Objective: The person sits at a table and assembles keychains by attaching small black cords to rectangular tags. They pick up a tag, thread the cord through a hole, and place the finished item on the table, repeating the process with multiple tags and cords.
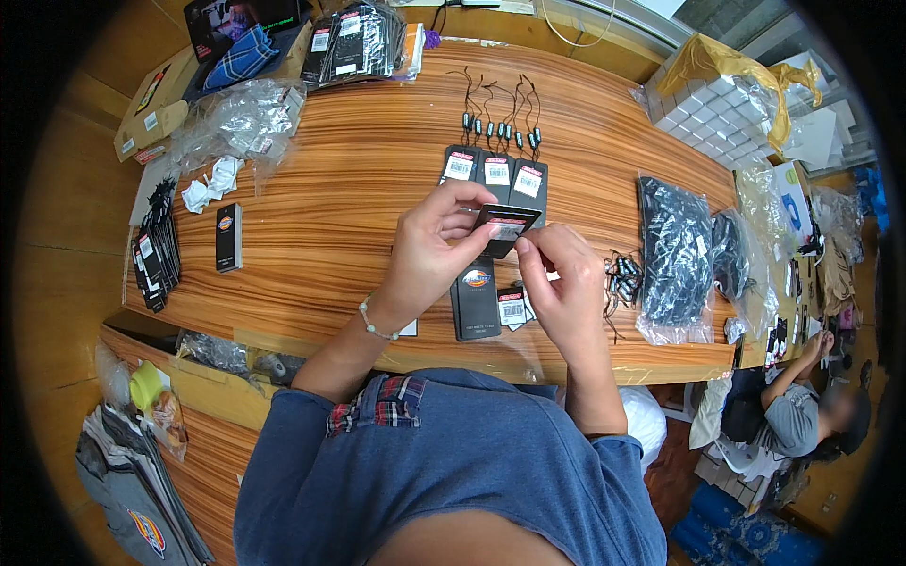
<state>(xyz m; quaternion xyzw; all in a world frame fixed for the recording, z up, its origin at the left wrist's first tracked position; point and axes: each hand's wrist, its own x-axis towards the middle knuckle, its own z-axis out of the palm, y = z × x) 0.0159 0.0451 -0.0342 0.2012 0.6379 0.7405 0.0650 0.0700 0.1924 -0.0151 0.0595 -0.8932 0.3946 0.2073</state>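
My left hand (436, 231) pinches a black hang tag (517, 213) with a red-and-white barcode label, thumb in front and fingers behind. At the tag's lower right edge, my right hand (569, 278) has thumb and forefinger pressed together; what lies between them is too small to make out. Below the held tag rests a stack of black hang tags (478, 319). Beside it are small barcode label tags (511, 307), partly hidden by my right hand. Just beyond my hands lies a row of labelled black hang tags (496, 170) with dark strings (492, 121) stretching away from them.
A loose pile of strings (623, 278) and a bag of black strings (675, 250) lie to the right. Leftward are another tag stack (228, 236), crumpled paper (212, 184) and fanned tags (157, 247). A bag of white boxes (713, 118) stands far right; another person (802, 420) sits beyond.
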